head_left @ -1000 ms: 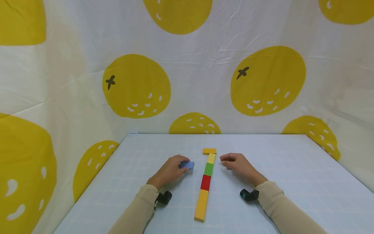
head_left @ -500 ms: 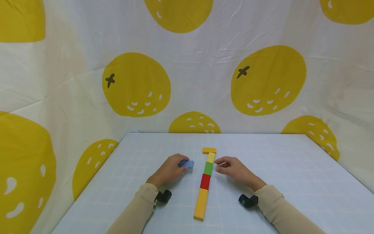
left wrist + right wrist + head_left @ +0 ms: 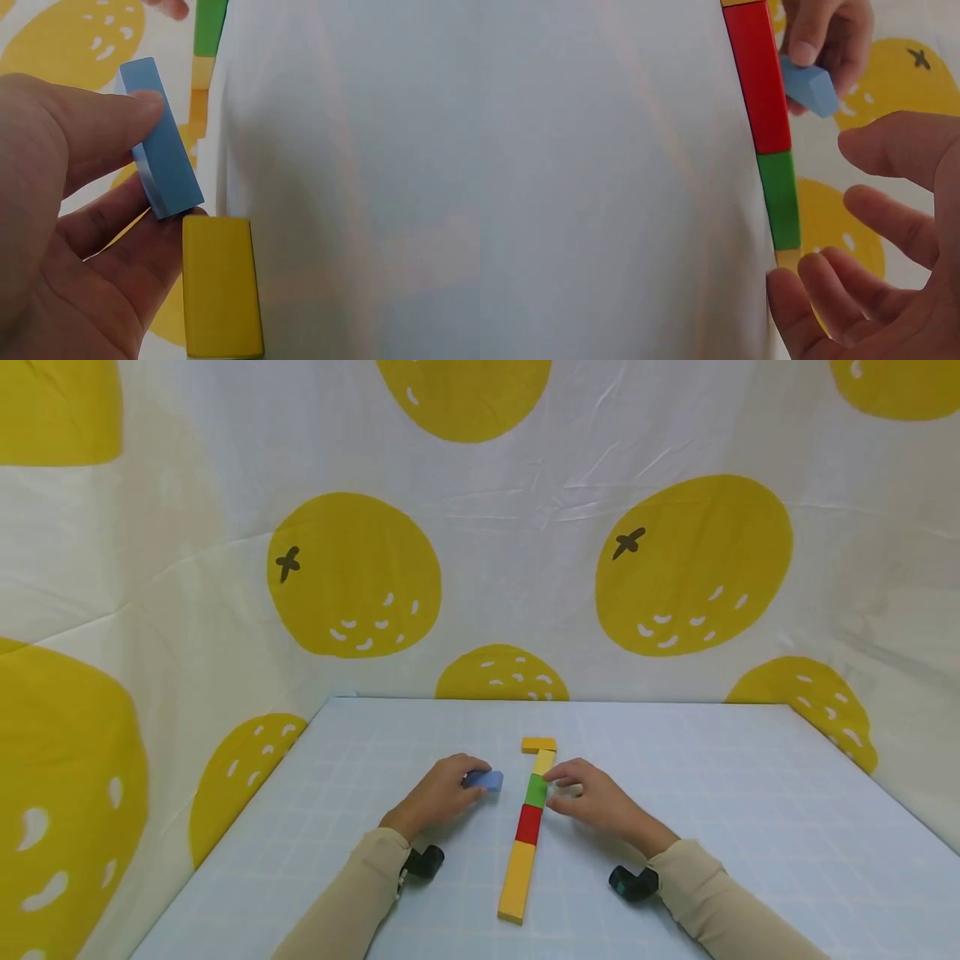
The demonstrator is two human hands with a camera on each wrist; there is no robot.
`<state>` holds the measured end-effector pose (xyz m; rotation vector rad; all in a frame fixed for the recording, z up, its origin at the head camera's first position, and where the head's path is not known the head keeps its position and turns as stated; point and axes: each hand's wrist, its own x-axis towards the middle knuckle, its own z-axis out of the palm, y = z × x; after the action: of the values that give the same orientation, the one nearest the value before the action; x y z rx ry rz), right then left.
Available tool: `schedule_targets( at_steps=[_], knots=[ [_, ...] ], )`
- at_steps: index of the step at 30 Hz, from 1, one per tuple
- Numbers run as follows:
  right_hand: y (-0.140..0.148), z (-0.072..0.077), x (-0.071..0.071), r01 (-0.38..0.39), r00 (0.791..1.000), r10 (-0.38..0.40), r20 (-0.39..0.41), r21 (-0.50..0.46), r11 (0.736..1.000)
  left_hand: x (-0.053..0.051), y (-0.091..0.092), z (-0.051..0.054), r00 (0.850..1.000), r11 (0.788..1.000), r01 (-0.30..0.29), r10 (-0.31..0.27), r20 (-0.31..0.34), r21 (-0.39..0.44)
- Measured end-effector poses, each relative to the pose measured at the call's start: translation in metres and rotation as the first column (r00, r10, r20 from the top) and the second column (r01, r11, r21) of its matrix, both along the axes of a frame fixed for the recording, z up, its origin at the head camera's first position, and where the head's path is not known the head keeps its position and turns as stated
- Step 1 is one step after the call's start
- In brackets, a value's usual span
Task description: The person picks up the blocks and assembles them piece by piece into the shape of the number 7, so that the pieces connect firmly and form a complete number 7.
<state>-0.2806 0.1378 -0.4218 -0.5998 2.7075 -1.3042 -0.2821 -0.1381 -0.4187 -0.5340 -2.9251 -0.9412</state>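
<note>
In the head view my left hand [image 3: 438,795] pinches a blue block [image 3: 486,780] left of a row of blocks; the left wrist view shows the thumb laid on the blue block [image 3: 166,146]. The row has a long yellow block [image 3: 517,882] nearest, then a red block [image 3: 528,824], a green block [image 3: 536,791] and a pale yellow block [image 3: 543,762]. Another yellow block [image 3: 538,744] lies crosswise at the far end. At the row's right side, my right hand [image 3: 607,802] has its fingertips beside the green block, thumb and fingers apart, holding nothing.
The blocks lie on a pale table [image 3: 675,743] with a faint grid. Behind it hangs a white curtain [image 3: 517,568] printed with large yellow fruit. A black wrist camera [image 3: 424,862] is on the left wrist, and another black camera [image 3: 633,883] on the right.
My right hand has moved left to the green block, and its thumb and fingers have spread further apart. The left hand still pinches the blue block in nearly the same place.
</note>
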Motion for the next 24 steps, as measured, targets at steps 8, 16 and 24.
schedule_targets(
  at_steps=[8, 16, 24],
  knots=[
    [-0.007, 0.004, 0.004, -0.013, 0.998, 0.016, -0.053, 0.061, 0.998, 0.002, 0.006, 0.002, 0.999, 0.999, -0.031, 0.032, 0.024, -0.021],
    [-0.011, 0.003, 0.008, -0.03, 0.996, 0.04, -0.074, 0.129, 0.991, -0.004, -0.002, 0.012, 0.999, 0.999, -0.021, 0.023, 0.037, -0.047],
    [-0.014, 0.002, 0.011, -0.038, 0.999, 0.042, -0.018, 0.177, 0.984, -0.012, -0.001, 0.016, 0.995, 0.995, -0.06, 0.066, 0.08, -0.079]
  ],
)
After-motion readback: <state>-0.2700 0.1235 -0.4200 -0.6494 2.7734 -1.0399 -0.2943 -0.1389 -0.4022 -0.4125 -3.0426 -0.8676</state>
